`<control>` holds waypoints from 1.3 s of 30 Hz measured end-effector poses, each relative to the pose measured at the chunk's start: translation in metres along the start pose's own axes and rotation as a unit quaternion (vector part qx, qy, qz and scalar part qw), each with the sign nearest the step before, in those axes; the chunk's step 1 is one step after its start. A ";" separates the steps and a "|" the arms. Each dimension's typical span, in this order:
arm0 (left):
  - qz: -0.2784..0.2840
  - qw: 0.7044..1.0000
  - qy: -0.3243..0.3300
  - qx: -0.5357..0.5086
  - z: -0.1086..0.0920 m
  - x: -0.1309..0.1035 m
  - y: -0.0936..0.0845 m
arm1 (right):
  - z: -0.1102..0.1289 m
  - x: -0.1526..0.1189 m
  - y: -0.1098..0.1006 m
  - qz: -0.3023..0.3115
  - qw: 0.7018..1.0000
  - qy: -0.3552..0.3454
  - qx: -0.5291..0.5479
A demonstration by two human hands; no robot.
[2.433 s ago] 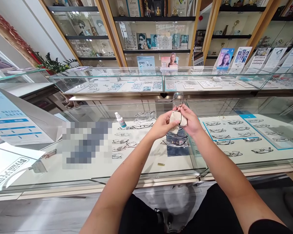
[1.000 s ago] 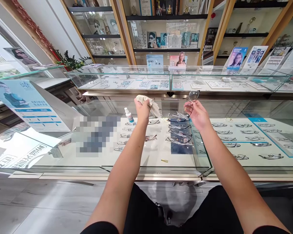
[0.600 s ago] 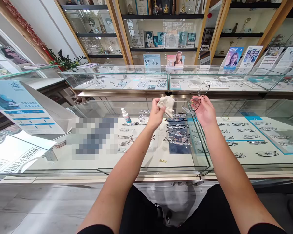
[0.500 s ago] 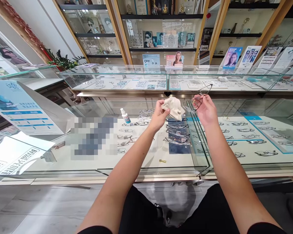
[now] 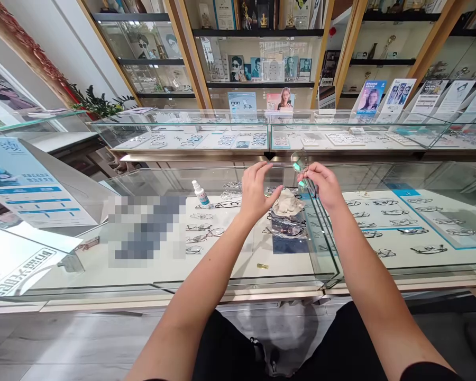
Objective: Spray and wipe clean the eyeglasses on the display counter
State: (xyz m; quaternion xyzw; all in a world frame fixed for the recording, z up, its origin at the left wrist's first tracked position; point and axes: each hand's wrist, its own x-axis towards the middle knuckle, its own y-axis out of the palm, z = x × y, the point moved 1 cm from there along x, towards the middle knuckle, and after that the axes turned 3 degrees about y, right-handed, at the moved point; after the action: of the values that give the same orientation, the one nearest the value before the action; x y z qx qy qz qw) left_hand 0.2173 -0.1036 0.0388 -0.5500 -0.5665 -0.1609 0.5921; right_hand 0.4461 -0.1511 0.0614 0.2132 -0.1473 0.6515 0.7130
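Note:
My right hand [image 5: 326,185] pinches a pair of eyeglasses [image 5: 300,165] above the glass counter, its lenses turned on edge with a green glint on them. To its left, my left hand [image 5: 257,190] is open, fingers spread and holding nothing. A crumpled cream cloth [image 5: 287,202] lies on the countertop just right of my left thumb, over the area where dark-framed glasses [image 5: 287,228] are laid out on a dark blue mat [image 5: 289,246]. Left of my left hand stands a small white spray bottle [image 5: 200,192].
The glass display counter [image 5: 238,286] spans the front, with more eyeglasses [image 5: 428,248] at right. A blue-and-white sign [image 5: 27,185] stands at left, and a small gold piece [image 5: 262,266] lies near the front. Behind is a second glass case [image 5: 182,127] with posters.
My left hand has let go of the cream cloth, which now lies on the counter. My right hand has moved left and turned the eyeglasses, bringing them nearer my left hand.

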 end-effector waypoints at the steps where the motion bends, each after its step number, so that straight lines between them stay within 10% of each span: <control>1: -0.009 1.000 0.026 -0.002 -0.004 0.001 -0.002 | 0.001 -0.002 0.002 0.026 1.000 0.007 -0.016; 25: 0.001 0.998 0.063 -0.031 -0.010 0.005 -0.015 | 0.016 -0.011 0.009 0.200 0.976 0.075 -0.047; 34: -0.139 0.990 0.015 -0.014 -0.007 0.004 -0.021 | 0.016 -0.008 0.000 -0.031 0.996 -0.087 -0.017; 39: -0.224 0.974 0.021 0.014 -0.010 0.008 -0.027 | 0.023 -0.011 0.013 -0.043 0.992 -0.114 0.018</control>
State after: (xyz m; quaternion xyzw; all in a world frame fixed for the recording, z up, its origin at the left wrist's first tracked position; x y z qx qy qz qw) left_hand 0.2022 -0.1181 0.0606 -0.3976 -0.6645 -0.2929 0.5609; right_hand 0.4340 -0.1714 0.0770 0.3046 -0.2066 0.5944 0.7150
